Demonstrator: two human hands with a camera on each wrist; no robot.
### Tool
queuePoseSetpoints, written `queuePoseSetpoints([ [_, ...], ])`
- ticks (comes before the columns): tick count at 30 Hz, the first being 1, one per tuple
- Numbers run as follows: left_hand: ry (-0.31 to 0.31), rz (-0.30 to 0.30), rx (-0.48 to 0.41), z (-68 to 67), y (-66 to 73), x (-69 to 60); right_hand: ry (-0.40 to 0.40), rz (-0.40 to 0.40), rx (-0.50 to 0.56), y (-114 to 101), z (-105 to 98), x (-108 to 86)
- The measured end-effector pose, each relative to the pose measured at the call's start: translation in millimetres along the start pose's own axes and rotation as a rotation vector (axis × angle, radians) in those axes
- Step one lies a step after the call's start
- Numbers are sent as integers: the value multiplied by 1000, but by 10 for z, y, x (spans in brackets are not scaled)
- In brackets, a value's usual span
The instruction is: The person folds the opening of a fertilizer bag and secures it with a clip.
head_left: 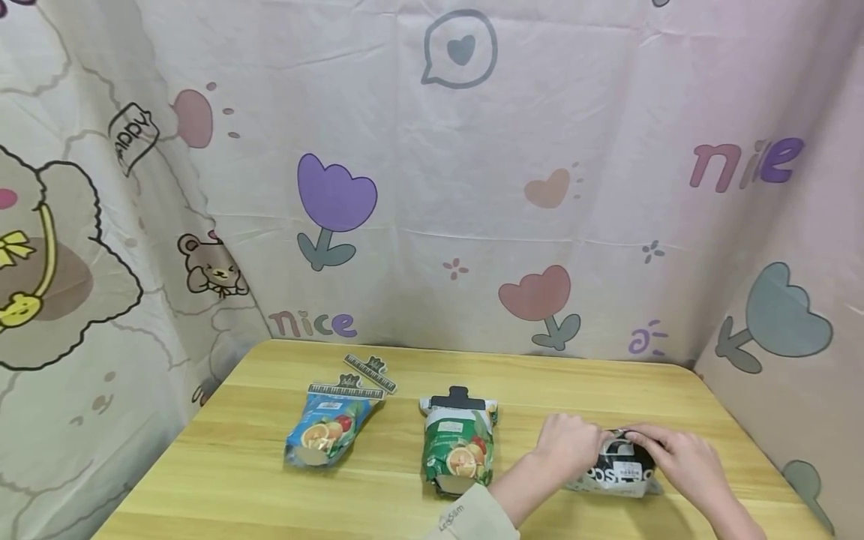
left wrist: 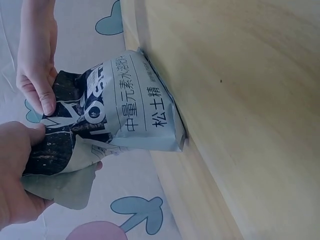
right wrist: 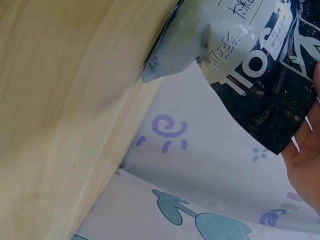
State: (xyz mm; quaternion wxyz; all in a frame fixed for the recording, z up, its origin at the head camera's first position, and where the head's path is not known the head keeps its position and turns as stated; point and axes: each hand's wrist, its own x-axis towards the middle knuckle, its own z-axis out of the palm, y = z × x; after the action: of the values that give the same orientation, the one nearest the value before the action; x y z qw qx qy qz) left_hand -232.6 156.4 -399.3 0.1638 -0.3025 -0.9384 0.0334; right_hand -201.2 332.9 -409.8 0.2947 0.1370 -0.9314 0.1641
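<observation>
A black and silver-white printed bag (head_left: 617,471) stands at the right of the table, its lower end on the wood. My left hand (head_left: 569,448) grips the bag's top edge on one side. On the other side my right hand (head_left: 690,463) pinches the same edge between thumb and fingers. From the left wrist, the bag (left wrist: 127,102) shows large dark characters, and its black upper part is creased between the left hand (left wrist: 12,167) and the right hand (left wrist: 37,70). The right wrist view catches only part of the right hand (right wrist: 305,160), at the bag's dark corner.
A green bag (head_left: 460,446) with a black clip (head_left: 459,401) across its top stands at mid-table. To its left leans a blue bag (head_left: 329,427) with a piano-key patterned clip (head_left: 346,389). Behind that lies a similar loose clip (head_left: 371,372). A printed curtain (head_left: 432,187) surrounds the table.
</observation>
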Motion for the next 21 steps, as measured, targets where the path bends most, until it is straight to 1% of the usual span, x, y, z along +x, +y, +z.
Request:
queuePoseSetpoints([
  [3,18,-1,1,-1,-6,2,23,-22,-5,6,3,16],
  [9,44,0,-19,20,-42,-8,6,-13,40,69,9,2],
  [13,66,11,-1,26,-44,-32,26,-26,58,103,30,-26],
  [16,82,24,21,32,-44,-46,34,-21,73,105,41,-36],
  [21,87,22,-1,43,-53,-51,2,3,75,115,33,-34],
])
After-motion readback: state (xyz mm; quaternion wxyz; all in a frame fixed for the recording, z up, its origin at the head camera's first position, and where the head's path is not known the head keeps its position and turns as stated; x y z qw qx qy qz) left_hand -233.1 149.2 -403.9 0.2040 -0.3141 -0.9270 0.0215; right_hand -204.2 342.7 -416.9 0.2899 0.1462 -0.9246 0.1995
